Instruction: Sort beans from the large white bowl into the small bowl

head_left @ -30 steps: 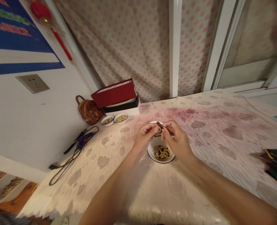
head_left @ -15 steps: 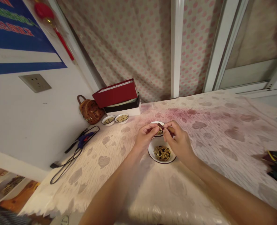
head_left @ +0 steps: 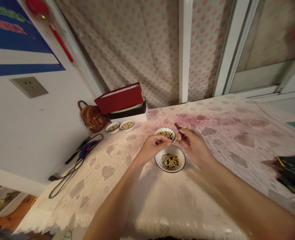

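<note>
My left hand (head_left: 152, 146) hovers over the gap between two white bowls, its thumb and forefinger pinched together. Whatever may be between those fingertips is too small to make out. Just to the right, my right hand (head_left: 193, 145) is closed on a small dark brown strip (head_left: 176, 126), whose end sticks up past the fingers. Below the hands, the nearer dark-rimmed bowl (head_left: 159, 164) holds small round yellow and black pieces, like beans or beads. The farther bowl (head_left: 157, 130) contains similar pieces and is partly covered by my left hand.
Two more small bowls, a left one (head_left: 109, 130) and a right one (head_left: 129, 128), hold similar pieces. Behind them a red box (head_left: 122, 100) rests on a black-and-white box (head_left: 137, 116), beside a brown mini backpack (head_left: 94, 118). A blue corded tool (head_left: 86, 150) lies left; dark fabric (head_left: 293, 171) lies right.
My hands have moved apart. The brown strip, earlier between both hands, is now in my right hand alone, raised to the right. My left hand has dropped slightly. The view has shifted a little.
</note>
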The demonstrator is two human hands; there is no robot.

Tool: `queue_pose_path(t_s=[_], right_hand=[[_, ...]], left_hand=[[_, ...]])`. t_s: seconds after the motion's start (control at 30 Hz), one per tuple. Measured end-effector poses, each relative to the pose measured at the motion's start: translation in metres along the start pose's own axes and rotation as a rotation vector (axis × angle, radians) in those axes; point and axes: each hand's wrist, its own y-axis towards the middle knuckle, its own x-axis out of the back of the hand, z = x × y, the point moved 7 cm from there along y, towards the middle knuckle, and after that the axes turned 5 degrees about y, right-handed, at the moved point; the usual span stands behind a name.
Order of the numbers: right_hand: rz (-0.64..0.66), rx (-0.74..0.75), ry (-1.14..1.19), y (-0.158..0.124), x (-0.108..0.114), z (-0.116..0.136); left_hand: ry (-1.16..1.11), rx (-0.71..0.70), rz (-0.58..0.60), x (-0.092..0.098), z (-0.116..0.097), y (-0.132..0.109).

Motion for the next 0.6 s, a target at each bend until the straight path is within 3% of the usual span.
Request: queue_pose_path(t_s=[0.13,0.27,0.5,0.6], right_hand=[[0.031,-0.140,0.204,0.005,0.000,-0.004],[0.071,-0.201,0.260,0.004,-0.005,-0.007],[0.160,-0.167,0.226,0.003,-0.012,-0.003],[0.159,-0.174,0.226,0.002,-0.013,-0.005]], left_hand=[[0.314,-0.069,0.092,-0.010,-0.001,-0.008],[0.357,-0.130,0.066,-0.014,-0.004,-0.010],[0.251,-0.212,-0.281,0.003,-0.027,-0.012],[0.233,-0.263,-0.323,0.001,-0.034,-0.017]])
